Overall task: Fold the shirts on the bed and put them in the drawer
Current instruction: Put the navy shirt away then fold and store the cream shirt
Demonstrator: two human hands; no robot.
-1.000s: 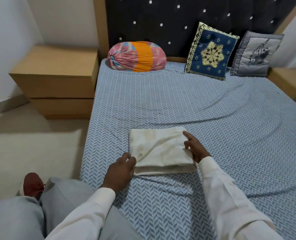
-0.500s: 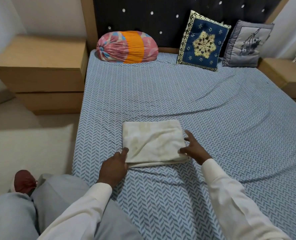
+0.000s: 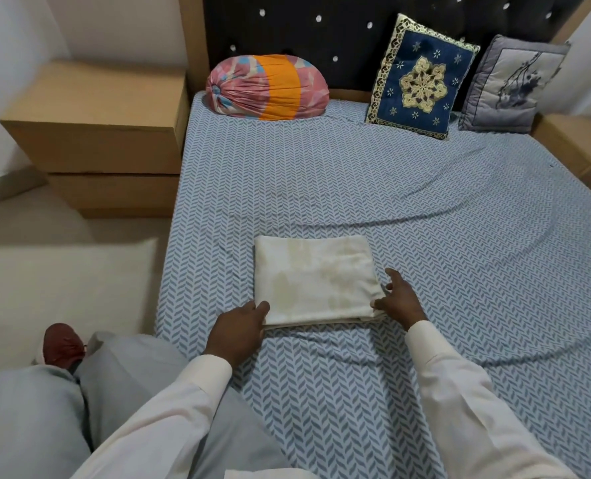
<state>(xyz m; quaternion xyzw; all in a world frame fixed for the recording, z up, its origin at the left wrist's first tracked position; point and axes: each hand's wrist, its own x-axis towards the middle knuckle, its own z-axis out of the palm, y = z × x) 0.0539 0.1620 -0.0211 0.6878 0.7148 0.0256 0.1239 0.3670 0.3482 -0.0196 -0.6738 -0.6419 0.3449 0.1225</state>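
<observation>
Now my left hand [image 3: 238, 326] pinches the folded shirt [image 3: 314, 278] on the bed [image 3: 425, 202], my right hand [image 3: 399, 302] touches it with loose fingers, so I should lift both corners level.

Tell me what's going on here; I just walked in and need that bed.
A person seated beside the bed has a folded cream shirt lying on it. The left hand holds its near left corner, and the right hand touches its right edge. It has not gone into a drawer yet; the bedside drawers look closed.
</observation>
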